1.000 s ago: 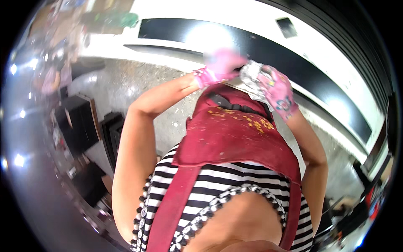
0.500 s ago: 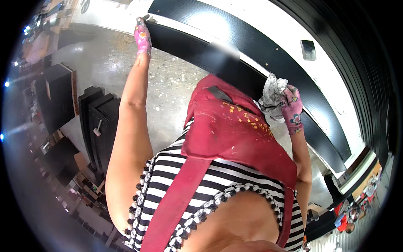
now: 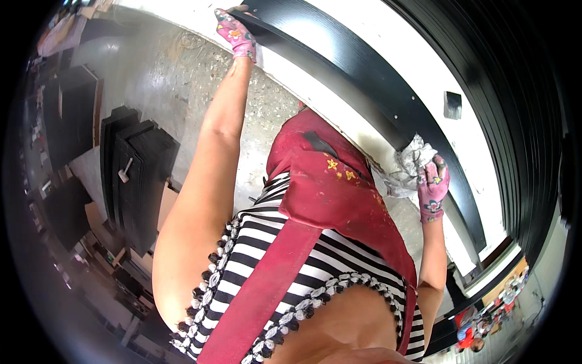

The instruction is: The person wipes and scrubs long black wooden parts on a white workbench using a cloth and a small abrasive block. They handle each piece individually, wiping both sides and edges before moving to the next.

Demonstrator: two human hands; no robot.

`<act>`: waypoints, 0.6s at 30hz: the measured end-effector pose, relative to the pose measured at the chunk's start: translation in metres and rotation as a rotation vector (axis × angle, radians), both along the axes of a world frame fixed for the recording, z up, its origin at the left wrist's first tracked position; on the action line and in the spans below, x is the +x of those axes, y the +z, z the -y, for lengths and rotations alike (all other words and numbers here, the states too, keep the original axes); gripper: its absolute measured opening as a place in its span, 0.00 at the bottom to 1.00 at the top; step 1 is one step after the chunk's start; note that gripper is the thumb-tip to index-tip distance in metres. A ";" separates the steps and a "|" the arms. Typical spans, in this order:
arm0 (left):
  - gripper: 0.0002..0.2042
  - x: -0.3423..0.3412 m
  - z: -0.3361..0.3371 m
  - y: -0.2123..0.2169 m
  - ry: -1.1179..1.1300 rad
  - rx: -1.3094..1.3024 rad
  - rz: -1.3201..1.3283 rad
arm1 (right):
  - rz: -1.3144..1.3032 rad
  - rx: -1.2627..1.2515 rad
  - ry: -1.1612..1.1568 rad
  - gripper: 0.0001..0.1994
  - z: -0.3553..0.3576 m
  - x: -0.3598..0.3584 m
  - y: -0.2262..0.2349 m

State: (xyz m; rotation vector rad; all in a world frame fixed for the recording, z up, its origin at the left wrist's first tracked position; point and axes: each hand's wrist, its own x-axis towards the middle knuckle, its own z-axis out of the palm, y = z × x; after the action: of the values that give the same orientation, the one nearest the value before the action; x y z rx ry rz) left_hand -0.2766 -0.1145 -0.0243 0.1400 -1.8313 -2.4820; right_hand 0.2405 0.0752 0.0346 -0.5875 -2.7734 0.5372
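My left hand (image 3: 235,35), in a pink flowered glove, is closed around the far-left end of a long black board (image 3: 324,73). That board is tilted up on its edge, alongside a second black board (image 3: 370,51) with small holes that lies flat on the white work surface (image 3: 303,85). In my right hand (image 3: 433,189), gloved the same way, is a crumpled grey-white rag (image 3: 416,156). The rag is bunched up at the right part of the boards; whether it presses on the tilted one I cannot tell.
A small black rectangular piece (image 3: 452,105) lies on the white surface beyond the boards. Long black ribbed panels (image 3: 515,103) line the far right side. On the left, a mallet (image 3: 125,172) rests on stacked black boards (image 3: 142,188). Another person (image 3: 470,340) is at lower right.
The near board has gone from lying flat to tilted, baring white surface along its near side. My left hand has moved right and away from me; my right hand with the rag has shifted right and nearer.
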 end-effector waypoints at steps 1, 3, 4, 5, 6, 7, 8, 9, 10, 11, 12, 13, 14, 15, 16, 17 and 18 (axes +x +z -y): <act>0.28 -0.015 0.006 -0.032 0.091 -0.072 -0.058 | 0.034 -0.020 0.030 0.13 0.001 -0.009 0.006; 0.28 -0.016 0.022 -0.056 -0.001 0.055 0.135 | 0.093 -0.114 -0.009 0.14 0.015 -0.037 0.012; 0.28 -0.020 0.021 -0.062 0.055 0.089 0.098 | 0.095 -0.016 0.100 0.15 0.021 -0.057 0.019; 0.27 -0.015 0.017 -0.054 0.046 0.122 0.115 | 0.099 0.081 0.205 0.16 0.029 -0.084 0.031; 0.27 -0.011 0.015 -0.049 0.063 0.090 0.084 | 0.099 0.069 0.246 0.17 0.033 -0.109 0.036; 0.27 -0.009 0.014 -0.048 0.079 0.059 0.056 | 0.101 0.060 0.285 0.18 0.039 -0.134 0.037; 0.26 -0.010 0.015 -0.052 0.077 0.026 0.066 | 0.065 0.043 0.306 0.19 0.045 -0.161 0.032; 0.26 -0.006 0.010 -0.045 0.102 -0.041 0.065 | 0.035 0.028 0.320 0.20 0.051 -0.191 0.026; 0.23 -0.018 0.014 -0.066 0.141 0.062 0.021 | 0.020 0.050 0.374 0.19 0.060 -0.226 0.026; 0.20 -0.030 0.016 -0.089 0.174 0.165 -0.023 | 0.008 0.073 0.422 0.18 0.069 -0.260 0.029; 0.17 -0.024 0.013 -0.080 0.152 0.202 0.009 | 0.065 0.028 0.418 0.15 0.077 -0.292 0.034; 0.19 -0.012 0.009 -0.055 0.153 0.046 -0.062 | 0.125 -0.020 0.407 0.13 0.085 -0.322 0.036; 0.20 -0.009 0.011 -0.052 0.141 -0.106 -0.114 | 0.102 -0.016 0.401 0.12 0.092 -0.353 0.033; 0.21 -0.014 0.008 -0.058 0.099 -0.051 -0.063 | 0.081 -0.010 0.384 0.11 0.097 -0.382 0.028; 0.22 -0.018 0.003 -0.065 0.054 0.003 -0.009 | 0.063 -0.014 0.386 0.11 0.097 -0.410 0.022; 0.22 -0.023 0.006 -0.083 0.046 -0.061 -0.168 | 0.045 -0.021 0.398 0.10 0.101 -0.434 0.019; 0.22 -0.031 0.009 -0.097 0.048 -0.030 -0.141 | 0.050 0.005 0.430 0.10 0.110 -0.449 0.027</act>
State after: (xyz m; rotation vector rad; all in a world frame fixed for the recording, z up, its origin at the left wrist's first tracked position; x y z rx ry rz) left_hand -0.3073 -0.1232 -0.1216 0.0066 -1.7855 -2.3657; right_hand -0.2087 -0.0344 0.0614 0.0052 -2.9558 0.6048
